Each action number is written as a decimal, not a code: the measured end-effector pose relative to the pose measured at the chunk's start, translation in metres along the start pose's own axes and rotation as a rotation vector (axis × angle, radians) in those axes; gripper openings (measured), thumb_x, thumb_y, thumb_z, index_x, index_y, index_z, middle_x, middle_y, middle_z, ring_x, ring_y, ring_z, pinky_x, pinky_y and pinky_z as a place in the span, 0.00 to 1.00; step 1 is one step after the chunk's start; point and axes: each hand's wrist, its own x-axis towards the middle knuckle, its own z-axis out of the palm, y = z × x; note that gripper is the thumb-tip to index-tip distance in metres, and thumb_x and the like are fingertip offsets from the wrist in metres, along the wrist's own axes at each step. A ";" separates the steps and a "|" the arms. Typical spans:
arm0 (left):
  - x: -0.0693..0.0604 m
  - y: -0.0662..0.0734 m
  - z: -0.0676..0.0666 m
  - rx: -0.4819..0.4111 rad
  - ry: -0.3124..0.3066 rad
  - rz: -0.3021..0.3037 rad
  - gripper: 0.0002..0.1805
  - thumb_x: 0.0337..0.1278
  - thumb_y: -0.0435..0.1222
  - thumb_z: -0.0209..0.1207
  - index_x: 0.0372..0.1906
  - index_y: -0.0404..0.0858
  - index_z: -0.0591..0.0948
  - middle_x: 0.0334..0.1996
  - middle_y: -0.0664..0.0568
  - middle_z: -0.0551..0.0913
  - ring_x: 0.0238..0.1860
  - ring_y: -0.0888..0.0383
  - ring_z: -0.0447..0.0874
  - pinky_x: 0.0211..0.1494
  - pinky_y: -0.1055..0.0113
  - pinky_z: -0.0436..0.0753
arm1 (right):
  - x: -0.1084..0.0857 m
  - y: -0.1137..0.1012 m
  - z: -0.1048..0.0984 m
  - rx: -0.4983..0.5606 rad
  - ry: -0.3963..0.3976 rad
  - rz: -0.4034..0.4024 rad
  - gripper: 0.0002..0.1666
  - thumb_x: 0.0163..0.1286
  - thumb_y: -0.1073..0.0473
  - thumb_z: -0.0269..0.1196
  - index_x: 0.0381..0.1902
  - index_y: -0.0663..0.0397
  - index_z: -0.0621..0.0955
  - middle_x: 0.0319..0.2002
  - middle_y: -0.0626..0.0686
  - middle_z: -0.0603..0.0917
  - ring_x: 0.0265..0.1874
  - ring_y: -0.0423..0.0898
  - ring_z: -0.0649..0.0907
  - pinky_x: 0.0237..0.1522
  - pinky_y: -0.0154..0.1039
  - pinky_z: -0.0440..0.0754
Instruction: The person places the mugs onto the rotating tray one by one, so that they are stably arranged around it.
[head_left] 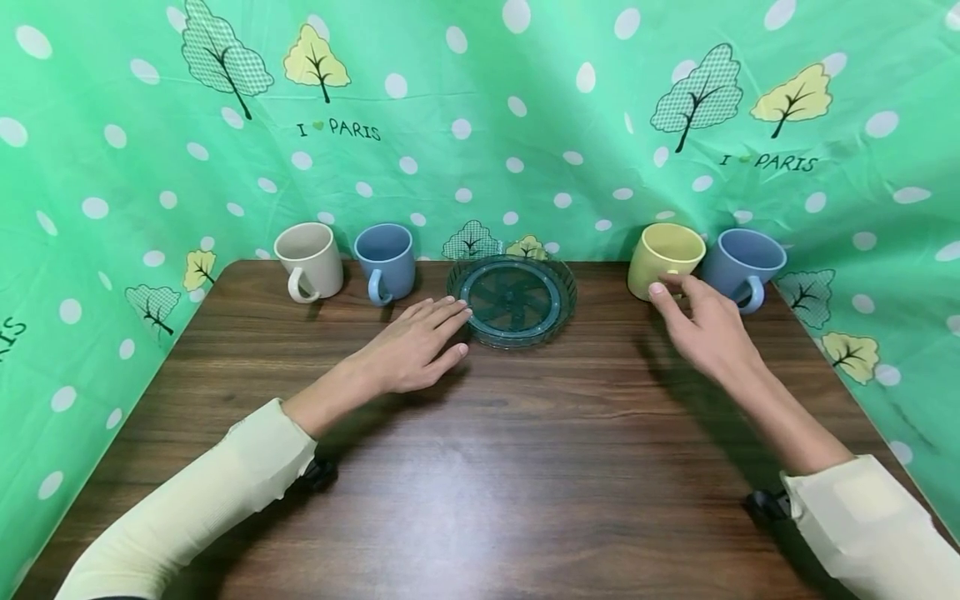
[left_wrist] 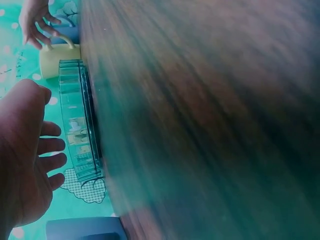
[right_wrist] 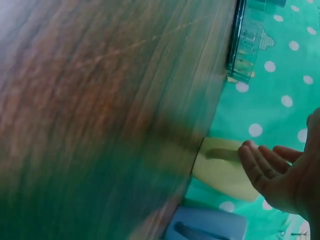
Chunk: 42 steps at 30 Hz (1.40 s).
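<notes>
A round, clear teal tray (head_left: 510,304) lies at the back middle of the table. The left hand (head_left: 401,350), fingers extended, is at its left edge; whether the fingertips touch it I cannot tell. A yellow mug (head_left: 667,258) stands at the back right, with the right hand (head_left: 705,325) at its front near the handle, fingers slightly bent and not closed round it. In the right wrist view the right hand (right_wrist: 280,172) is beside the yellow mug (right_wrist: 225,172); contact is unclear. The left wrist view shows the left hand (left_wrist: 30,150) near the tray (left_wrist: 77,125).
A blue mug (head_left: 746,262) stands right of the yellow one. At the back left are a white mug (head_left: 311,262) and another blue mug (head_left: 388,258). A green patterned cloth (head_left: 510,108) hangs behind and beside the brown wooden table (head_left: 487,467).
</notes>
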 end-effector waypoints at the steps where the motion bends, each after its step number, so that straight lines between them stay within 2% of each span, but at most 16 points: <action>1: 0.000 -0.001 0.000 -0.001 -0.002 0.002 0.35 0.93 0.51 0.48 0.87 0.33 0.68 0.87 0.37 0.69 0.90 0.38 0.63 0.94 0.36 0.62 | 0.000 0.001 -0.001 0.010 0.016 0.004 0.38 0.93 0.34 0.49 0.79 0.59 0.77 0.72 0.70 0.81 0.72 0.70 0.79 0.70 0.72 0.76; 3: -0.001 -0.001 0.001 -0.003 -0.007 0.006 0.35 0.93 0.51 0.48 0.87 0.33 0.68 0.87 0.37 0.69 0.90 0.38 0.63 0.94 0.36 0.62 | -0.001 0.004 -0.002 0.034 0.044 0.027 0.38 0.92 0.34 0.49 0.76 0.58 0.79 0.66 0.68 0.86 0.62 0.62 0.87 0.64 0.58 0.84; 5: -0.002 -0.002 0.001 -0.006 -0.017 0.007 0.35 0.93 0.51 0.48 0.87 0.33 0.68 0.88 0.37 0.68 0.91 0.38 0.62 0.95 0.37 0.61 | -0.001 0.006 -0.003 0.074 0.058 0.060 0.39 0.92 0.32 0.49 0.76 0.58 0.80 0.61 0.68 0.88 0.48 0.47 0.91 0.52 0.41 0.88; 7: -0.004 -0.003 0.001 -0.013 -0.030 0.005 0.35 0.93 0.51 0.47 0.88 0.34 0.67 0.89 0.38 0.66 0.91 0.39 0.60 0.95 0.37 0.59 | -0.002 0.008 -0.004 0.112 0.057 0.097 0.42 0.90 0.29 0.48 0.76 0.57 0.79 0.58 0.68 0.90 0.36 0.33 0.89 0.40 0.27 0.85; 9: -0.005 -0.003 0.001 -0.025 -0.047 0.001 0.36 0.94 0.52 0.47 0.89 0.35 0.65 0.90 0.39 0.64 0.92 0.40 0.58 0.96 0.37 0.56 | -0.001 0.010 -0.004 0.151 0.055 0.122 0.43 0.90 0.29 0.49 0.77 0.57 0.78 0.57 0.69 0.90 0.32 0.26 0.87 0.35 0.22 0.85; 11: -0.006 -0.004 0.001 -0.036 -0.063 -0.001 0.36 0.94 0.52 0.46 0.90 0.36 0.63 0.91 0.40 0.62 0.93 0.41 0.56 0.97 0.38 0.54 | -0.001 0.011 -0.005 0.168 0.056 0.136 0.42 0.90 0.29 0.48 0.77 0.57 0.78 0.58 0.70 0.90 0.32 0.23 0.86 0.35 0.20 0.84; 18: -0.008 -0.007 0.001 -0.065 -0.117 -0.020 0.37 0.95 0.54 0.42 0.92 0.39 0.57 0.93 0.44 0.55 0.95 0.46 0.48 0.98 0.41 0.48 | 0.001 0.019 -0.003 0.216 0.082 0.149 0.38 0.92 0.35 0.49 0.77 0.61 0.78 0.59 0.69 0.89 0.32 0.22 0.86 0.36 0.23 0.88; 21: -0.008 -0.008 0.001 -0.077 -0.125 -0.020 0.38 0.95 0.55 0.41 0.92 0.39 0.57 0.94 0.44 0.55 0.95 0.47 0.47 0.99 0.42 0.46 | 0.001 0.022 -0.003 0.261 0.104 0.165 0.36 0.92 0.36 0.51 0.75 0.60 0.78 0.51 0.52 0.91 0.32 0.24 0.88 0.37 0.26 0.90; 24: -0.008 -0.007 0.001 -0.080 -0.127 -0.016 0.38 0.95 0.55 0.41 0.92 0.39 0.57 0.94 0.44 0.54 0.96 0.47 0.46 0.99 0.42 0.46 | 0.002 0.025 -0.004 0.326 0.127 0.186 0.34 0.92 0.37 0.53 0.73 0.61 0.79 0.44 0.35 0.88 0.34 0.26 0.90 0.38 0.28 0.92; 26: -0.008 -0.007 0.001 -0.080 -0.127 -0.015 0.38 0.95 0.55 0.41 0.93 0.39 0.56 0.94 0.44 0.54 0.96 0.47 0.46 0.99 0.43 0.46 | 0.003 0.028 -0.003 0.382 0.135 0.195 0.32 0.92 0.40 0.55 0.71 0.62 0.79 0.42 0.29 0.87 0.36 0.27 0.91 0.38 0.28 0.93; 29: -0.009 -0.008 0.002 -0.082 -0.130 -0.017 0.38 0.95 0.55 0.41 0.93 0.39 0.55 0.94 0.45 0.53 0.96 0.47 0.45 0.99 0.43 0.46 | 0.006 0.031 -0.003 0.458 0.138 0.208 0.25 0.92 0.44 0.56 0.67 0.59 0.81 0.41 0.29 0.88 0.36 0.28 0.91 0.37 0.29 0.93; 34: -0.009 -0.008 0.001 -0.086 -0.134 -0.016 0.39 0.95 0.56 0.41 0.93 0.40 0.54 0.94 0.45 0.52 0.96 0.48 0.45 0.99 0.43 0.46 | 0.009 0.037 -0.001 0.643 0.116 0.212 0.15 0.92 0.50 0.57 0.60 0.53 0.82 0.40 0.32 0.91 0.36 0.31 0.92 0.34 0.29 0.93; 42: -0.009 -0.008 0.001 -0.088 -0.139 -0.009 0.39 0.95 0.55 0.42 0.93 0.40 0.55 0.94 0.45 0.52 0.96 0.47 0.45 0.99 0.42 0.47 | 0.010 0.042 0.003 0.888 0.072 0.273 0.13 0.92 0.51 0.56 0.58 0.52 0.82 0.42 0.37 0.92 0.36 0.34 0.93 0.33 0.31 0.93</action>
